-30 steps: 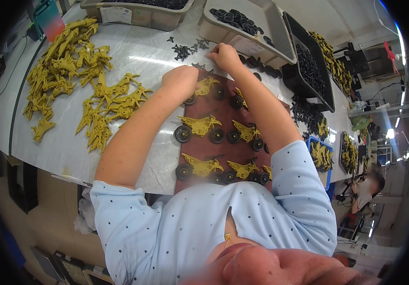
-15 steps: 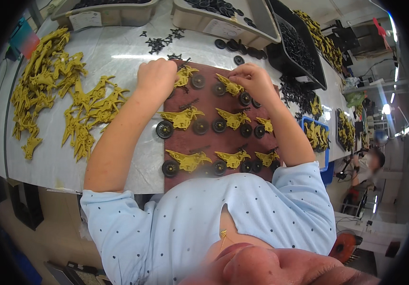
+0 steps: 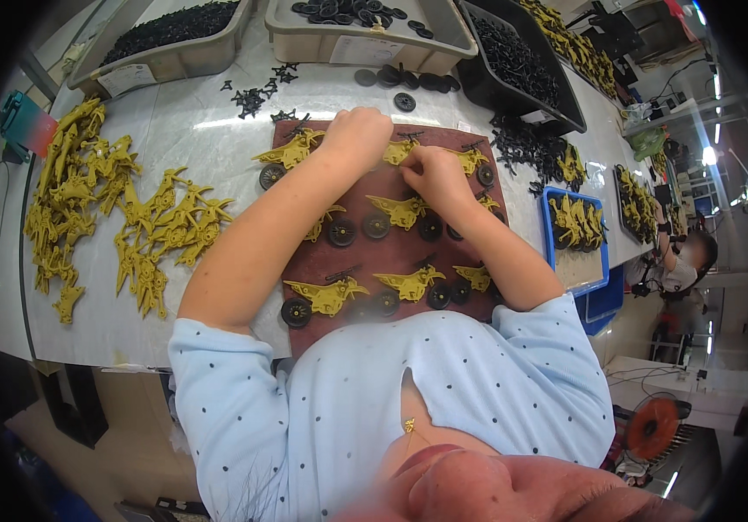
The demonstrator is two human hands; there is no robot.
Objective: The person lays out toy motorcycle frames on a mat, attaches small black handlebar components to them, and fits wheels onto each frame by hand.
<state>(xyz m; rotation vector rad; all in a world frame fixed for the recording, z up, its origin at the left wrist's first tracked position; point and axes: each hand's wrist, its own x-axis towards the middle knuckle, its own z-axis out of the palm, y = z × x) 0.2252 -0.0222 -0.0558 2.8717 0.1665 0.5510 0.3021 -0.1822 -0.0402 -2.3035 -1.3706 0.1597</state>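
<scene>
Yellow toy motorcycle bodies lie in rows on a reddish-brown board [image 3: 352,261], with black wheels [image 3: 296,311] and thin black parts beside them. At the far row, my left hand [image 3: 358,141] is closed with its fingers curled, just left of the middle yellow body [image 3: 399,152]; its fingertips are hidden. My right hand [image 3: 439,178] pinches at this body's near right side, thumb and forefinger together. Another yellow body [image 3: 291,150] lies left of my left hand, and a further one [image 3: 471,161] sits beyond my right hand.
Yellow bodies are heaped on the table's left [image 3: 70,191]. Small black parts [image 3: 252,100] and loose wheels [image 3: 404,103] lie beyond the board. Grey bins [image 3: 174,65] and a black bin [image 3: 557,113] stand behind. A blue tray [image 3: 600,270] holds yellow bodies at right, where another person [image 3: 683,265] sits.
My left hand has moved right, from the far row's left body to beside its middle one. My right hand stays by the middle body. The whole view has shifted a little.
</scene>
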